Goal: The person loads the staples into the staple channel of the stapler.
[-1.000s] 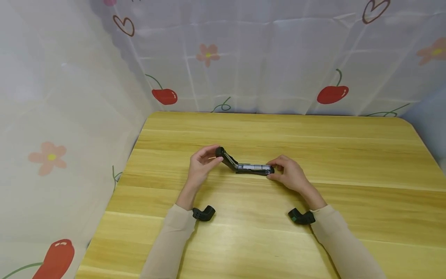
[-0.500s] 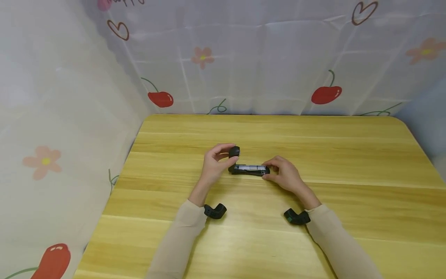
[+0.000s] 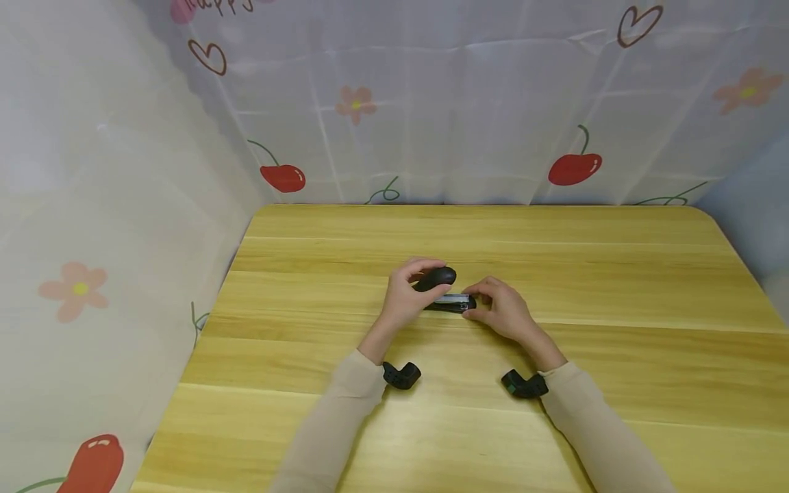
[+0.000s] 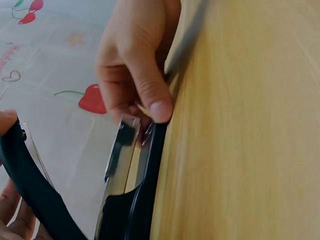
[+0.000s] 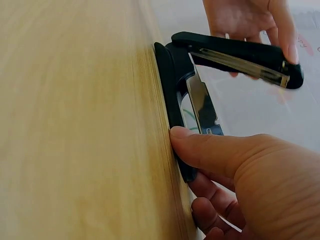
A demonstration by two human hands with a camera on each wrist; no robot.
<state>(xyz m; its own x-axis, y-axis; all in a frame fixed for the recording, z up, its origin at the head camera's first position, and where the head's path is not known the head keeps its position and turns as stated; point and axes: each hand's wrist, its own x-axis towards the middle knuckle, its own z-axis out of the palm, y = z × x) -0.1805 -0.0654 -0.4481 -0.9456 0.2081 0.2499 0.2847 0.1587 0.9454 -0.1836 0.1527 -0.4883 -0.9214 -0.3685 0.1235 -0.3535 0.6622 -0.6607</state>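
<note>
A black stapler (image 3: 436,278) stands on the table with its top arm raised at an angle, baring the metal staple channel (image 5: 203,102) above the base. My left hand (image 3: 407,294) pinches the free end of the raised arm between thumb and fingers. At the front of the base, my right hand (image 3: 504,309) grips its end, thumb on the near side and fingers behind. The right wrist view shows the arm's metal underside (image 5: 245,65) facing the channel, with a gap between. Whether staples lie in the channel I cannot tell.
The wooden table (image 3: 431,431) reaches back to a hanging white cloth (image 3: 444,123) printed with cherries, hearts and flowers. A black wrist device (image 3: 402,376) sits on the left wrist and another black device (image 3: 524,383) on the right.
My left hand has moved right, swinging the stapler's top arm up from leaning far left, through upright, to over the base. My right hand keeps hold of the base end.
</note>
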